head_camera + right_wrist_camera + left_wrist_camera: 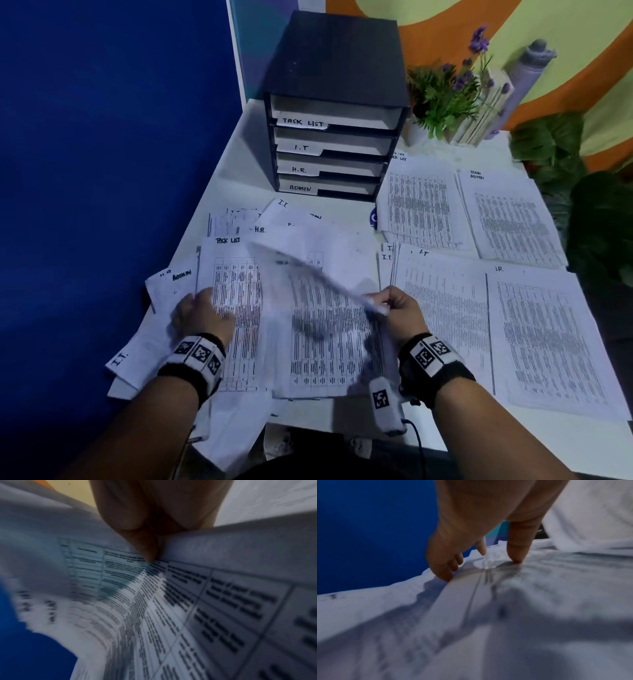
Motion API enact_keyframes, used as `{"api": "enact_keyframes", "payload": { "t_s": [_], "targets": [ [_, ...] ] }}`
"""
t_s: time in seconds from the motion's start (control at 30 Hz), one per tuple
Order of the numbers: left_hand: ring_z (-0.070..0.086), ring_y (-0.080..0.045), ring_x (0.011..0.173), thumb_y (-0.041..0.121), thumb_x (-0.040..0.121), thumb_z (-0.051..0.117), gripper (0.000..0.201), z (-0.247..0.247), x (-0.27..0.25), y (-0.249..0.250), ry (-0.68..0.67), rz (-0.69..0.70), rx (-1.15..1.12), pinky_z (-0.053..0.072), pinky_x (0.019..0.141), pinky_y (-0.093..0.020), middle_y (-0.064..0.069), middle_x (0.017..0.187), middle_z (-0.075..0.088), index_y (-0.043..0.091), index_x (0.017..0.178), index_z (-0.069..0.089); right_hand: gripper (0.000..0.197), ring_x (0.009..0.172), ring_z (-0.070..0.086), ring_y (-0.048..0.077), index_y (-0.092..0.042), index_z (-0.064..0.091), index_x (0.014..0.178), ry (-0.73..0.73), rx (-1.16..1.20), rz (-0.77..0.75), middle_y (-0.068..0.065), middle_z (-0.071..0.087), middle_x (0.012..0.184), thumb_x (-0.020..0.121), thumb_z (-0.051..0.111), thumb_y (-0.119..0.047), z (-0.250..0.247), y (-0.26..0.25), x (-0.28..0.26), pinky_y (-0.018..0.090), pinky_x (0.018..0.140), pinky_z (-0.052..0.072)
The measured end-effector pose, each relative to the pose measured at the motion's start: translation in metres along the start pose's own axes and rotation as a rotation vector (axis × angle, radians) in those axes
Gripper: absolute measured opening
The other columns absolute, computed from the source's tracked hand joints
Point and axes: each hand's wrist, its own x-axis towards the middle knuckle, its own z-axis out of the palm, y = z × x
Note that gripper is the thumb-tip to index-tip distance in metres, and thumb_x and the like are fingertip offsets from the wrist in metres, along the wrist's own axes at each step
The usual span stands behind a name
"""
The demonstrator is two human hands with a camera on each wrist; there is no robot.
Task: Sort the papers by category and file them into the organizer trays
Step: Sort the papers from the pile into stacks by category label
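A loose heap of printed papers (239,291) covers the near left of the white table, with handwritten headings such as TASK LIST, ADMIN, H.R. and I.T. My right hand (394,308) pinches the edge of one sheet (308,274) and lifts it, blurred, off the heap; the right wrist view shows my fingers (147,545) clamped on that sheet (223,601). My left hand (198,315) presses its straight fingertips (517,555) down on the papers (488,615) below. A black organizer (335,113) with four labelled trays stands at the back.
Sorted stacks lie on the right: TASK LIST (421,205), ADMIN (510,219), I.T. (442,308) and H.R. (548,339). A potted plant (448,99) stands beside the organizer. A blue wall (102,171) borders the table's left edge.
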Motion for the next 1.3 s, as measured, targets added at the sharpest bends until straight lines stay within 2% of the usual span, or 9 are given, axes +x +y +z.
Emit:
{"api": "enact_keyframes", "payload": {
  "t_s": [0.1,0.23,0.4,0.67,0.8,0.93,1.07,1.2,1.3],
  "targets": [
    [0.031,-0.038,0.137,0.031,0.075,0.078,0.082,-0.002,0.006,-0.016,-0.047,-0.066,-0.040,0.030,0.111,-0.056,-0.011,0.150,0.033,0.030,0.144,0.033,0.029,0.055,0.063,0.013,0.001,0.056,0.063,-0.061,-0.005,-0.023,0.008,0.066,0.059,0.067,0.059,0.029,0.008,0.010,-0.009,0.025,0.056,0.053],
    [0.039,-0.037,0.132,0.020,0.072,0.082,0.093,-0.002,0.003,-0.018,0.040,0.001,-0.125,0.034,0.109,-0.052,-0.013,0.144,0.041,0.029,0.146,0.027,0.032,0.056,0.038,0.013,-0.012,0.058,0.075,-0.060,-0.148,-0.016,0.003,0.044,0.060,0.082,0.050,0.018,0.017,0.016,-0.016,0.026,0.056,0.031],
    [0.057,-0.032,0.105,0.014,0.097,0.050,0.029,-0.007,-0.011,-0.006,0.076,0.016,-0.335,0.044,0.090,-0.035,-0.015,0.122,0.061,0.011,0.126,0.054,0.023,0.052,0.035,0.016,-0.011,0.049,0.071,-0.015,-0.150,-0.001,0.004,0.037,0.056,0.084,0.053,0.007,0.016,0.011,-0.010,0.030,0.053,0.033],
    [0.053,-0.019,0.086,0.017,0.099,0.047,0.013,-0.012,-0.037,0.036,-0.064,0.104,-0.638,0.038,0.065,-0.023,-0.003,0.089,0.060,0.013,0.097,0.059,0.015,0.058,0.044,0.019,-0.012,0.053,0.084,0.001,0.072,0.025,0.005,0.049,0.062,0.088,0.057,0.001,0.024,-0.002,-0.006,0.032,0.054,0.041],
    [0.050,-0.017,0.115,0.055,0.096,0.026,0.045,-0.023,-0.050,0.069,-0.110,0.122,-0.877,0.040,0.103,-0.036,0.007,0.129,0.054,0.029,0.118,0.054,0.034,0.067,0.052,0.022,-0.030,0.053,0.089,0.106,0.127,-0.246,0.010,0.054,0.080,0.086,0.059,0.003,0.035,-0.038,-0.013,0.038,0.059,0.048],
    [0.058,-0.007,0.097,0.026,0.102,0.037,0.014,-0.044,-0.061,0.103,-0.002,0.367,-0.885,0.046,0.080,-0.025,0.013,0.108,0.061,0.032,0.114,0.043,0.060,0.079,0.052,0.018,-0.045,0.043,0.124,0.116,0.173,-0.589,0.016,0.049,0.101,0.088,0.058,0.000,0.045,-0.075,-0.028,0.032,0.071,0.051],
    [0.052,0.016,0.085,0.018,0.101,0.043,0.021,-0.047,-0.067,0.112,0.102,0.499,-0.870,0.040,0.070,-0.004,0.024,0.098,0.052,0.029,0.114,0.033,0.053,0.100,0.059,0.020,-0.025,0.034,0.133,0.157,-0.008,-0.811,0.013,0.054,0.115,0.089,0.057,-0.008,0.045,-0.070,-0.035,0.034,0.082,0.054],
    [0.052,0.004,0.096,0.010,0.099,0.045,0.034,-0.018,-0.067,0.093,-0.044,0.392,-0.775,0.039,0.083,-0.012,0.018,0.107,0.052,0.025,0.127,0.031,0.043,0.085,0.059,0.006,-0.015,0.031,0.131,0.064,-0.261,-0.538,-0.003,0.057,0.100,0.094,0.052,-0.009,0.038,-0.023,-0.026,0.034,0.075,0.054],
    [0.048,-0.014,0.117,0.009,0.100,0.042,0.043,0.003,-0.065,0.079,-0.153,0.301,-0.666,0.034,0.098,-0.025,0.006,0.124,0.050,0.018,0.142,0.033,0.038,0.081,0.059,0.017,-0.015,0.034,0.128,-0.009,-0.382,-0.330,0.000,0.056,0.091,0.094,0.051,-0.010,0.029,0.001,-0.017,0.043,0.076,0.055]
  ]
}}
